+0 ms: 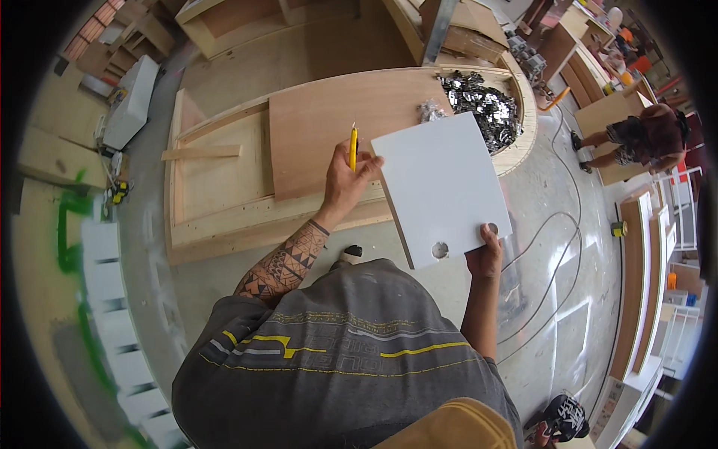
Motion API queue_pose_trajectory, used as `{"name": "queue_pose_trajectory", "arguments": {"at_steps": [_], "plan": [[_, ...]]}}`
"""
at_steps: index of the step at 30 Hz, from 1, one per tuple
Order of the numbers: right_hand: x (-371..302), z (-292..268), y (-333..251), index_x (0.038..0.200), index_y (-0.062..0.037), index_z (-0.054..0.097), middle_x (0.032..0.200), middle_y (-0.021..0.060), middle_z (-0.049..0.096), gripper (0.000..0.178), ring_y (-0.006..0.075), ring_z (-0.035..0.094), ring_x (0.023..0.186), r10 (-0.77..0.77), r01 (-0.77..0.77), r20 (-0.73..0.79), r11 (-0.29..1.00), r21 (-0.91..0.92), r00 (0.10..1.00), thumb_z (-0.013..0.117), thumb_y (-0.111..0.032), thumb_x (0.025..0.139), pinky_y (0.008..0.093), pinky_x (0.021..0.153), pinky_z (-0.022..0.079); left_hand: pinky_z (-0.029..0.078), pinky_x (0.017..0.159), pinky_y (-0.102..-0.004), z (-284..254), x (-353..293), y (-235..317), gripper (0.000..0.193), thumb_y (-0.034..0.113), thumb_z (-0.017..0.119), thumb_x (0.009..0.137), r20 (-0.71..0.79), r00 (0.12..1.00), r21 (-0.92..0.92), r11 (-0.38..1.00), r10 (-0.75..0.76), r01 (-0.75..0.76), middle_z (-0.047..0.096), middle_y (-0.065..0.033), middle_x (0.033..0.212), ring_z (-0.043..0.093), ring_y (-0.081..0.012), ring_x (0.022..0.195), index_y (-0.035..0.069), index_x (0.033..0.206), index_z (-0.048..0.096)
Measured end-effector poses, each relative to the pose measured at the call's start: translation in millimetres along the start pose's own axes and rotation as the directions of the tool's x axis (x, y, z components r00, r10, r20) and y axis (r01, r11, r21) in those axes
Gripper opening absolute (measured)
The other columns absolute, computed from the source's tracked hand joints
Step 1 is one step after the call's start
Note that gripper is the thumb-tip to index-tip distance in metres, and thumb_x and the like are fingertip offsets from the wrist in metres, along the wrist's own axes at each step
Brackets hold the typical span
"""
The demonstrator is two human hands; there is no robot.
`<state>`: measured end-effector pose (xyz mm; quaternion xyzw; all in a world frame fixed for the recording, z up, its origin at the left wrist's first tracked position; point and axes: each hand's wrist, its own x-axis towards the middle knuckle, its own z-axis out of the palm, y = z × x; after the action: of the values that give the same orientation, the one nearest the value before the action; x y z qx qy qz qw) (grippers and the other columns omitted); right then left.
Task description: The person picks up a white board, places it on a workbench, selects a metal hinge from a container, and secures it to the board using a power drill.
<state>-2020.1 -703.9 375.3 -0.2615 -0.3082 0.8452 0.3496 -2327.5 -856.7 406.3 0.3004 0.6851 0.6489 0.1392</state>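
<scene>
A white rectangular panel (441, 187) is held up, tilted, in front of me. My right hand (486, 254) grips its lower right corner, thumb on the face beside a dark round spot. Near the lower edge is a round hole (440, 250) with a rough rim. My left hand (348, 179) holds a slim yellow pencil (353, 150), point up, between its fingers. The thumb of that hand also presses the panel's upper left edge. Beyond the panel, a brown plywood sheet (321, 135) lies on a round-ended wooden frame (224, 232).
Shiny metal hardware (486, 112) is heaped in the frame's rounded end, beside a small clear bag (431, 111). A wood strip (202, 152) crosses the frame's left side. A cable (576, 224) loops over the floor at right. A person (647, 138) stands farther right, another (561, 419) lower right.
</scene>
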Motion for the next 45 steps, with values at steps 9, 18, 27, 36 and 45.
{"name": "queue_pose_trajectory", "arguments": {"at_steps": [9, 18, 27, 36, 45], "plan": [[41.2, 11.3, 32.4, 0.127, -0.003, 0.061, 0.129, 0.0085, 0.065, 0.038, 0.0247, 0.062, 0.122, 0.164, -0.173, 0.125, 0.983, 0.066, 0.979, 0.068, -0.021, 0.094, 0.0422, 0.106, 0.048, 0.045, 0.058, -0.0209, -3.2, -50.6, -6.1, 0.042, 0.026, 0.077, 0.095, 0.042, 0.893, -0.498, 0.765, -0.449, 0.408, 0.067, -0.0013, 0.086, 0.057, -0.005, 0.069, 0.004, 0.126, 0.059], [47.6, -1.6, 22.4, 0.139, -0.0016, 0.054, 0.137, 0.0138, 0.061, 0.054, 0.0321, 0.058, 0.128, 0.138, -0.152, 0.163, 0.986, 0.074, 0.977, 0.07, -0.022, 0.092, 0.0488, 0.11, 0.046, 0.036, 0.052, -0.0207, -66.5, -36.1, -33.5, 0.024, 0.036, 0.068, 0.101, -0.28, 0.82, -0.511, 0.801, -0.499, 0.313, 0.059, 0.0042, 0.073, 0.046, -0.0035, 0.059, 0.013, 0.094, 0.065], [41.6, -31.4, -36.5, 0.121, -0.0072, 0.066, 0.132, 0.0121, 0.065, 0.026, 0.0295, 0.061, 0.125, -0.18, 0.179, 0.009, 0.983, 0.035, 0.984, 0.062, -0.02, 0.099, 0.0506, 0.107, 0.049, 0.057, 0.079, -0.0425, -71.1, -8.5, -56.6, 0.024, 0.024, 0.074, 0.093, 0.316, 0.943, 0.455, 0.857, 0.101, -0.244, 0.07, -0.0079, 0.109, 0.07, -0.0335, 0.093, 0.004, 0.104, 0.069], [40.3, 31.6, 1.0, 0.108, -0.0082, 0.067, 0.122, 0.0105, 0.069, 0.012, 0.0256, 0.066, 0.117, -0.23, 0.236, -0.129, 0.971, 0.029, 0.965, 0.064, -0.014, 0.098, 0.0444, 0.104, 0.053, 0.055, 0.069, -0.0378, -137.7, 42.0, -89.9, 0.026, 0.025, 0.073, 0.095, 0.209, 0.977, 0.295, 0.95, 0.044, -0.106, 0.069, -0.016, 0.091, 0.069, -0.0285, 0.078, 0.004, 0.108, 0.064], [132.6, 136.8, 147.9, 0.125, -0.0081, 0.06, 0.123, 0.0067, 0.068, 0.028, 0.0222, 0.066, 0.116, 0.128, -0.13, 0.023, 0.987, 0.093, 0.992, 0.064, -0.019, 0.099, 0.0413, 0.103, 0.053, 0.054, 0.085, -0.0476, -328.6, 39.2, -159.9, 0.034, 0.021, 0.067, 0.095, -0.234, 0.928, 0.652, 0.662, -0.289, 0.37, 0.068, -0.023, 0.104, 0.068, -0.0397, 0.097, 0.001, 0.12, 0.057]]}}
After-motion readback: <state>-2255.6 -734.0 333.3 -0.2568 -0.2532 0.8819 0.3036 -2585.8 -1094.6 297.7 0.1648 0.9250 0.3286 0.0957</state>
